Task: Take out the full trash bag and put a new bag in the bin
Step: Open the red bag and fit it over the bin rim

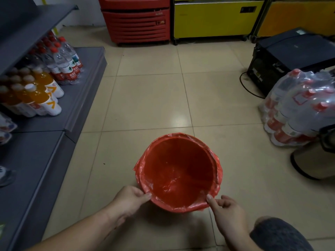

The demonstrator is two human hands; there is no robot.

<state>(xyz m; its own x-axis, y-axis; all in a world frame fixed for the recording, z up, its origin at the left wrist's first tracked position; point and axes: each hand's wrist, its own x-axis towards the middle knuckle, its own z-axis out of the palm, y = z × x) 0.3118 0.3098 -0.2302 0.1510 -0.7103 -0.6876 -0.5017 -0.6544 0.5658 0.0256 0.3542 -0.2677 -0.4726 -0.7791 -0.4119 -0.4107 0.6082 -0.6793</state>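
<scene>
A round bin stands on the tiled floor in front of me, lined with a thin red trash bag [178, 171] whose edge is folded out over the rim all around. The bag's inside looks empty, with crumpled film at the bottom. My left hand [130, 198] pinches the bag's edge at the near-left rim. My right hand [224, 209] pinches the edge at the near-right rim. The bin's own wall is hidden under the bag.
A grey shelf unit [45, 142] with orange drink bottles [36, 95] and water bottles [63, 60] runs along the left. Wrapped bottle packs [297, 109] and a black box [290, 58] stand at right. Red [136, 20] and yellow coolers [213, 19] line the back. My knee [279, 234] is at lower right.
</scene>
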